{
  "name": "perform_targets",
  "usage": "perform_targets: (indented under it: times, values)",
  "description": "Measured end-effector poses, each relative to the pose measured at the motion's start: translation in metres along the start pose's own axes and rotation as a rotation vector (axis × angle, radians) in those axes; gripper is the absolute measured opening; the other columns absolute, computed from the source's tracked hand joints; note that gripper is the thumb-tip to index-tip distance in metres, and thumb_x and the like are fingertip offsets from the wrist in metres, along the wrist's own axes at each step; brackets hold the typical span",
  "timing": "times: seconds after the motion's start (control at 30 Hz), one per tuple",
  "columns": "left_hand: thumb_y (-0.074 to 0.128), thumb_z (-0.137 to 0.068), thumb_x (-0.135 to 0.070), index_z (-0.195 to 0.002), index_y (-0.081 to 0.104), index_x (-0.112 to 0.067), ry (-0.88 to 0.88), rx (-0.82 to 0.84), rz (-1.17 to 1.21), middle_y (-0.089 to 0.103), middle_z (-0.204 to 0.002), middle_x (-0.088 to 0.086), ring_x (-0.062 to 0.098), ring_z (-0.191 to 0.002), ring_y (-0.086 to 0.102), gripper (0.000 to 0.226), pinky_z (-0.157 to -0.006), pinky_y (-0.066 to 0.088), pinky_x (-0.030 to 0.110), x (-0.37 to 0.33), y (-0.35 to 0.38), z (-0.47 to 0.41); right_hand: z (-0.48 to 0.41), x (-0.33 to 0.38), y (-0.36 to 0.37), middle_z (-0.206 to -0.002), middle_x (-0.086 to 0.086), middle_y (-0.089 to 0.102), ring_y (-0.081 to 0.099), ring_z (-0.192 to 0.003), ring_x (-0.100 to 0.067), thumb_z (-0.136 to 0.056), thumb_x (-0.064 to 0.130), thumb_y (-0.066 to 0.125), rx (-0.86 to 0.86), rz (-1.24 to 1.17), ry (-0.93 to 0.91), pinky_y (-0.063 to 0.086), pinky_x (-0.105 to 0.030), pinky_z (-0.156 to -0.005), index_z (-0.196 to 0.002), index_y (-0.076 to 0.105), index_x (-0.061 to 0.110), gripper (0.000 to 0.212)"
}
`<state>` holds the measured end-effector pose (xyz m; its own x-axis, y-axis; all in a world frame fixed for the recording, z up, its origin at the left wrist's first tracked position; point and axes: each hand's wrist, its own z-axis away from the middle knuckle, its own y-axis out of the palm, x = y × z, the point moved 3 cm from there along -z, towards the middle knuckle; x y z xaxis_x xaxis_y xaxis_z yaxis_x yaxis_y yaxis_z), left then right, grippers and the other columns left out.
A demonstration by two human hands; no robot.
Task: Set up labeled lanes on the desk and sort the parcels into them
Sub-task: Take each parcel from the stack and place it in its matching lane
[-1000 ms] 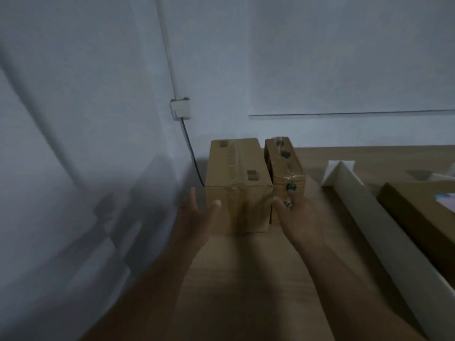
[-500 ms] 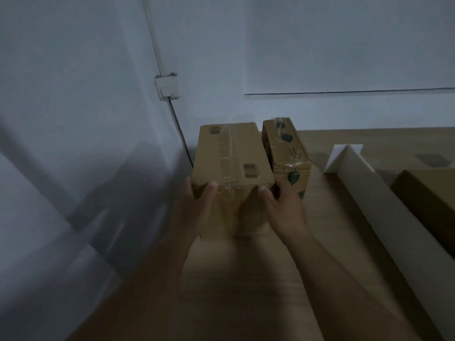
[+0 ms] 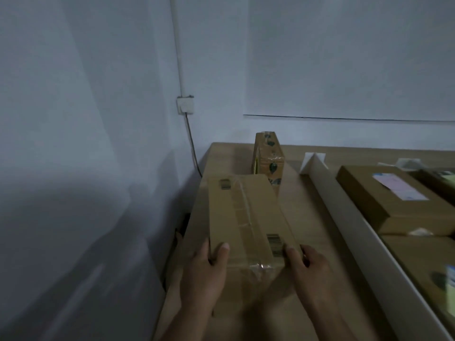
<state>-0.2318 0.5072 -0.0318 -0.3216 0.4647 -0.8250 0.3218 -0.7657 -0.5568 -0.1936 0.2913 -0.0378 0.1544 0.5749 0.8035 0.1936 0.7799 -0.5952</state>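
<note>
A long brown cardboard parcel with clear tape and a barcode sticker lies in the leftmost lane of the wooden desk. My left hand grips its near left corner, thumb on top. My right hand grips the near right corner, thumb on the top edge. A narrower brown parcel with green leaf marks stands behind it, near the back wall. A white folded divider runs along the right of this lane.
Right of the divider lie flat brown parcels, one with a white label, another nearer me. A wall socket with a cable hangs in the corner. The wall stands close on the left, beside the desk's edge.
Both hands closed on the long parcel and drew it toward me, away from the narrow parcel, which stays at the back. My view shifted right, showing more parcels.
</note>
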Motion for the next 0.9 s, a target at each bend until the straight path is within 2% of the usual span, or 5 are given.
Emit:
perform_targets:
  times: [0.33, 0.5, 0.63, 0.8, 0.9]
  values:
    - [0.043, -0.085, -0.059, -0.122, 0.048, -0.039, 0.013, 0.042, -0.046, 0.056, -0.117, -0.005, 0.019, -0.107, 0.056, 0.043, -0.087, 0.048, 0.035, 0.011, 0.008, 0.146, 0.125, -0.048, -0.082, -0.1, -0.008, 0.057, 0.052, -0.089, -0.024, -0.087, 0.047, 0.053, -0.01, -0.02, 0.114, 0.041, -0.033, -0.079, -0.099, 0.062, 0.029, 0.023]
    - [0.049, -0.089, -0.045, -0.113, 0.052, -0.026, -0.001, 0.052, 0.048, 0.059, -0.112, -0.002, 0.02, -0.102, 0.057, 0.031, -0.087, 0.048, 0.034, -0.005, 0.011, 0.169, 0.144, -0.046, -0.101, -0.082, -0.006, 0.054, 0.049, -0.082, -0.021, -0.09, 0.029, 0.058, -0.025, -0.19, 0.081, 0.039, -0.033, -0.074, -0.087, 0.055, 0.02, 0.01]
    - [0.047, -0.092, -0.041, -0.124, 0.047, -0.028, 0.002, 0.078, 0.071, 0.061, -0.116, -0.008, 0.017, -0.103, 0.058, 0.034, -0.091, 0.048, 0.037, -0.018, 0.017, 0.176, 0.146, -0.041, -0.118, -0.079, -0.001, 0.056, 0.052, -0.078, -0.021, -0.091, 0.025, 0.057, -0.006, -0.24, 0.043, 0.037, -0.032, -0.067, -0.09, 0.053, 0.015, 0.011]
    - [0.042, -0.098, -0.035, -0.147, 0.009, -0.045, -0.028, 0.132, 0.149, 0.042, -0.145, -0.009, 0.02, -0.125, 0.049, 0.06, -0.1, 0.044, 0.039, -0.027, 0.03, 0.184, 0.142, -0.04, -0.134, -0.08, 0.004, 0.062, 0.056, -0.073, -0.01, -0.091, 0.028, 0.056, -0.009, -0.193, -0.001, 0.041, -0.026, -0.057, -0.097, 0.063, 0.02, 0.012]
    - [0.037, -0.101, -0.03, -0.147, 0.017, -0.042, 0.013, 0.14, 0.131, 0.037, -0.149, -0.008, 0.018, -0.133, 0.041, 0.052, -0.106, 0.038, 0.035, -0.03, 0.033, 0.182, 0.14, -0.038, -0.133, -0.088, 0.004, 0.062, 0.058, -0.078, -0.011, -0.092, 0.031, 0.055, 0.007, -0.151, -0.026, 0.049, -0.031, -0.067, -0.107, 0.063, 0.02, 0.021]
